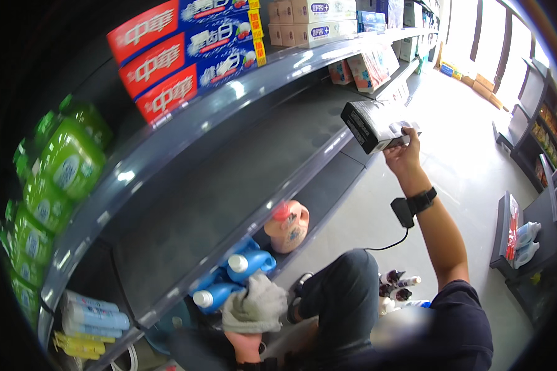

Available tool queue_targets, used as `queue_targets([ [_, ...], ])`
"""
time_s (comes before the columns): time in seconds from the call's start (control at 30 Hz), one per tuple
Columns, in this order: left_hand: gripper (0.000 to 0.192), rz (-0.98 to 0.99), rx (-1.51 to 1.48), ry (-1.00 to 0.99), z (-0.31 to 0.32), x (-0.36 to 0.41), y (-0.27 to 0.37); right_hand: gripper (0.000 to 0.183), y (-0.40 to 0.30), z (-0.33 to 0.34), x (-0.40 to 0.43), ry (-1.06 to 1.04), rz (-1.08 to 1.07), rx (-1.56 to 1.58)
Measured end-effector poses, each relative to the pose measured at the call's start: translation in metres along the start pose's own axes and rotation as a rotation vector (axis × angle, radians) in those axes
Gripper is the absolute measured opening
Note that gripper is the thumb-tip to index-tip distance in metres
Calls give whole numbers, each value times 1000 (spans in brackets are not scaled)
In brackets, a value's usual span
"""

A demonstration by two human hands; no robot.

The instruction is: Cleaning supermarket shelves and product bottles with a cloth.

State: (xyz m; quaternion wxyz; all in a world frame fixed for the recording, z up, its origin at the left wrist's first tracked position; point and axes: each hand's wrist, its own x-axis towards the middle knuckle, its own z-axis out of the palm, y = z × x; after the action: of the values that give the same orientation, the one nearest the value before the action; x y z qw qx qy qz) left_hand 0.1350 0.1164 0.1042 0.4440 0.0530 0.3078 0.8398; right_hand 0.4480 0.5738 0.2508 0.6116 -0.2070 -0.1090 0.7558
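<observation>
My right hand [404,150], raised at the upper right, is shut on a black and white carton [376,125] beside the shelf edge. A wristband with a black device and cable sits on that wrist. Low in the view, my left hand [244,342] holds a crumpled grey cloth [254,303], which hides most of its fingers. Just behind the cloth stand blue plastic jugs with white caps [250,265] on the bottom shelf. Near them is a peach-coloured jug with a red cap [288,227].
Stacked toothpaste boxes [185,55] lie on the upper shelf [241,88]; green bottles [74,157] stand at the left. Wrapped packs [95,315] lie lower left. Several bottles [392,290] stand on the floor beside my knee. Another shelf unit [515,269] is at the right.
</observation>
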Motion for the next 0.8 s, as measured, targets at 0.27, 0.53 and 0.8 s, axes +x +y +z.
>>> queue_targets([
  [0.27, 53, 13, -142, -156, -5, -37, 22, 46, 108, 42, -210, -316, 6, -279],
  [0.53, 41, 68, -268, -99, 6, -60, 40, 42, 260, 28, -339, -397, 90, -513],
  [0.8, 49, -92, -372, -5, -53, -71, 35, 60, 364, -2, -391, -544, 198, -914],
])
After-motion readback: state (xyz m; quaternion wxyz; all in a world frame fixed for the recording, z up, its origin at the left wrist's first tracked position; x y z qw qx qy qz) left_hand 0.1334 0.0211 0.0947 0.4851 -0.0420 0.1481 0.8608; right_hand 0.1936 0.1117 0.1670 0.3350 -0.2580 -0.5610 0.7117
